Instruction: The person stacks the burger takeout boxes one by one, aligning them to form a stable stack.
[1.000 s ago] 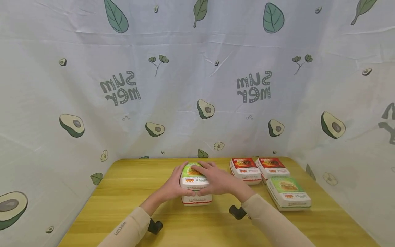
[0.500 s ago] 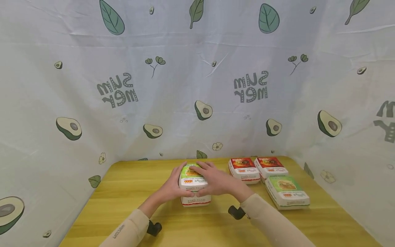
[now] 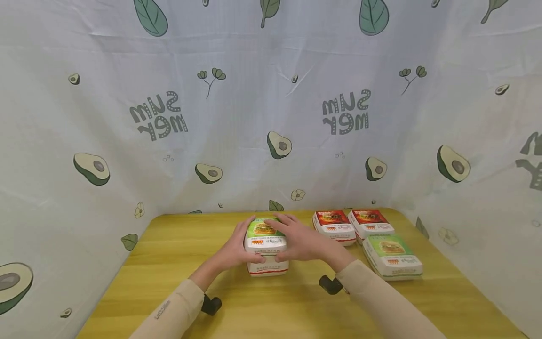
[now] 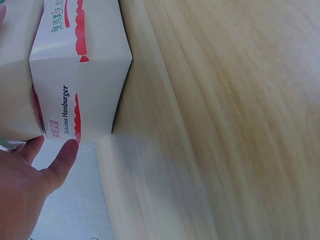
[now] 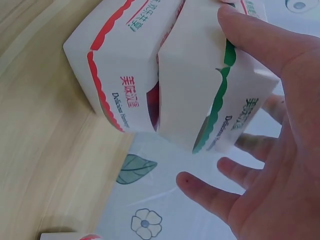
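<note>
In the head view, a green-topped hamburger box (image 3: 266, 241) sits stacked on a white hamburger box with red trim (image 3: 267, 270). My left hand (image 3: 234, 249) spans the upper box's left side, thumb along its front and fingers toward the back. From the other side my right hand (image 3: 304, 241) holds the same box, thumb at its front and fingers reaching over the top. The left wrist view has a fingertip beside the lower box (image 4: 82, 95). Seen from the right wrist, the thumb touches the upper box (image 5: 192, 75), while some fingers spread behind it, off the card.
On the right of the wooden table (image 3: 182, 245) stand two red-topped hamburger boxes, one left (image 3: 334, 228) and one right (image 3: 370, 224). A green-topped box (image 3: 393, 256) lies in front of them. A printed curtain (image 3: 237, 141) hangs behind the table.
My thumbs have drifted slightly apart at the front of the upper box. The stack stays in place under both hands. The head view has shifted a little.
</note>
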`<act>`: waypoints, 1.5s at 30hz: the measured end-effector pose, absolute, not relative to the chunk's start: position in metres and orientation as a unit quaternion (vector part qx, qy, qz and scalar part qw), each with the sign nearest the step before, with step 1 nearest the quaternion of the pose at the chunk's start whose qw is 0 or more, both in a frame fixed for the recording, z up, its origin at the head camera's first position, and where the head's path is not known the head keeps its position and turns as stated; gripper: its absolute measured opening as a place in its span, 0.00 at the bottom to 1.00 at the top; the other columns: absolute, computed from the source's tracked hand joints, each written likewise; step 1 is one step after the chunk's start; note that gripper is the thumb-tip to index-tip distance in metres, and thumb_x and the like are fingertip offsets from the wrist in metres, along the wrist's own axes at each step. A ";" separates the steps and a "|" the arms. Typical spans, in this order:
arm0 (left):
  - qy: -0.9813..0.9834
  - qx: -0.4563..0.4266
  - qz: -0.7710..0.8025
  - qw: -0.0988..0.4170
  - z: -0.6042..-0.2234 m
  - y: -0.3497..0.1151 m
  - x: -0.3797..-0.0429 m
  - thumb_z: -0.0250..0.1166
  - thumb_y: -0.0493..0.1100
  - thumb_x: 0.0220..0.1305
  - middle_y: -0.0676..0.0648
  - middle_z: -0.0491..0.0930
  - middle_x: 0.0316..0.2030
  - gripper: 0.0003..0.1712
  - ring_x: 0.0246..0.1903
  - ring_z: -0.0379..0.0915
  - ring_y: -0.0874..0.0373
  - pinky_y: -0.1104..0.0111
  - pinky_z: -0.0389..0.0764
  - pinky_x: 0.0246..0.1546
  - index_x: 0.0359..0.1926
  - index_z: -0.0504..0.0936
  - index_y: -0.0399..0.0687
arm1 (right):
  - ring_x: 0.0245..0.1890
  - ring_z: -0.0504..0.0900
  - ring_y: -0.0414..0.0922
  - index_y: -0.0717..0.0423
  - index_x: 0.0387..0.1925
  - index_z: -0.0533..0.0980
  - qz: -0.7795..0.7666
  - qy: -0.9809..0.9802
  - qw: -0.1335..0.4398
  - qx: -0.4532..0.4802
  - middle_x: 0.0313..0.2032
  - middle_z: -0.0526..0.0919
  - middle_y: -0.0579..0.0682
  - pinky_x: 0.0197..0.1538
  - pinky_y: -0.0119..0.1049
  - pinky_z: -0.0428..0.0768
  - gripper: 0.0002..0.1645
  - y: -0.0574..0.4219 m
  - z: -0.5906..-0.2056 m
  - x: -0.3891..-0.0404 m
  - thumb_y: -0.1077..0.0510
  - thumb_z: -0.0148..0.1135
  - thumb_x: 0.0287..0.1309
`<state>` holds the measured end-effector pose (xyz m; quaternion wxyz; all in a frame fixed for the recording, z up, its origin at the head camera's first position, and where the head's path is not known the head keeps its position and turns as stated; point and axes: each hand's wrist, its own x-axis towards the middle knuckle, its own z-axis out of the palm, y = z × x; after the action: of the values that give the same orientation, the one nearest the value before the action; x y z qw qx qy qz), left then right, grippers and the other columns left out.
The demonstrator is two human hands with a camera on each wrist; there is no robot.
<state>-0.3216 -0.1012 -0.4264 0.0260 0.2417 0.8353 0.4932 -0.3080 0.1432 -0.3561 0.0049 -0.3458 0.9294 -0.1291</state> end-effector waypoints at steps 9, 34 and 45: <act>0.831 0.245 0.499 0.028 -0.427 -0.102 -0.321 0.82 0.53 0.45 0.42 0.53 0.71 0.70 0.58 0.65 0.50 0.52 0.71 0.60 0.80 0.44 0.63 | 0.76 0.56 0.58 0.37 0.78 0.56 -0.153 0.933 0.014 -0.327 0.79 0.51 0.51 0.62 0.59 0.74 0.55 0.158 -0.357 -0.303 0.42 0.75 0.54; 0.836 0.240 0.492 0.026 -0.424 -0.099 -0.323 0.83 0.52 0.44 0.42 0.51 0.72 0.70 0.63 0.62 0.48 0.47 0.68 0.64 0.80 0.44 0.65 | 0.72 0.64 0.58 0.45 0.75 0.62 -0.137 0.939 -0.034 -0.314 0.73 0.66 0.52 0.66 0.61 0.69 0.52 0.217 -0.349 -0.297 0.40 0.75 0.53; 0.832 0.239 0.501 0.023 -0.426 -0.101 -0.322 0.83 0.51 0.43 0.42 0.49 0.74 0.70 0.65 0.61 0.47 0.46 0.65 0.66 0.80 0.46 0.63 | 0.72 0.63 0.60 0.42 0.75 0.63 -0.141 0.951 -0.019 -0.275 0.73 0.65 0.57 0.65 0.63 0.69 0.51 0.249 -0.351 -0.290 0.42 0.76 0.53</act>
<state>-0.3225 -0.1013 -0.4256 0.0233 0.2387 0.8318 0.5006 -0.2904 0.2487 -0.3509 -0.0188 -0.2752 0.9509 -0.1407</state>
